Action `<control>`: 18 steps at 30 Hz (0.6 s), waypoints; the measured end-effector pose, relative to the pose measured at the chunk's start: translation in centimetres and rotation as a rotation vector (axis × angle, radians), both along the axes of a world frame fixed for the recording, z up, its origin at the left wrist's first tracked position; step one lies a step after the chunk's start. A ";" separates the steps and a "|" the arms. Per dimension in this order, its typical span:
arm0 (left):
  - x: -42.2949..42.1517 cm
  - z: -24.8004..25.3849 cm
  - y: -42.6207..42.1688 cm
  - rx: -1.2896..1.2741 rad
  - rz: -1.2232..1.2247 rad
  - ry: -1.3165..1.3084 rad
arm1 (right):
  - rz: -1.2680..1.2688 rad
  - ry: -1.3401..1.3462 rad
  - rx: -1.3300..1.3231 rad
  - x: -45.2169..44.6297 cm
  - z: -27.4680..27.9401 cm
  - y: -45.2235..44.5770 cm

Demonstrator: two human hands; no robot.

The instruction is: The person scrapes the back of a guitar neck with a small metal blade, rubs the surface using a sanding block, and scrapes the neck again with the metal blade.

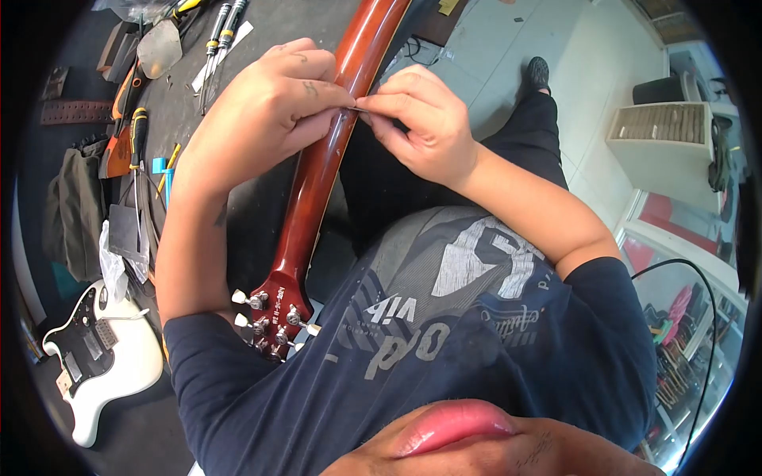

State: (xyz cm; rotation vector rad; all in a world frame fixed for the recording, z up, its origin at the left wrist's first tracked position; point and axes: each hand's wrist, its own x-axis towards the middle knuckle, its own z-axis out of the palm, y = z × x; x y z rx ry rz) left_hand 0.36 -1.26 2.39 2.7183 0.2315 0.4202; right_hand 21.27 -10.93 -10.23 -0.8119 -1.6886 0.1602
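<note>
Laid back-upward between table (178, 123) and shirt (444, 317), a glossy red-brown guitar neck (305, 190), with headstock (278, 295) nearest the body. To work well here, pinch the thin piece (361, 109) evenly from both sides, follow the rounded back and press lightly to spare the finish. Closed in a pinch on it: the fingers of left hand (290, 91) and right hand (432, 119) alike, almost meeting. Farther out, on the table, screwdrivers (214, 40) and a white guitar body (119, 373).
</note>
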 end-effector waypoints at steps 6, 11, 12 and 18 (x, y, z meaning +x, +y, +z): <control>-0.2 0.3 -0.3 -0.040 -0.018 0.046 | 0.038 -0.003 -0.007 -0.5 0.0 -0.8; 0.0 0.0 -0.3 -0.021 0.028 0.002 | 0.004 0.013 -0.006 -0.4 -0.3 -0.3; -0.1 0.0 -0.3 -0.029 0.016 0.023 | 0.014 0.018 -0.012 -0.6 -0.3 -0.6; 0.0 0.2 -0.1 -0.031 -0.021 0.008 | 0.017 0.008 -0.012 -0.3 0.1 -0.6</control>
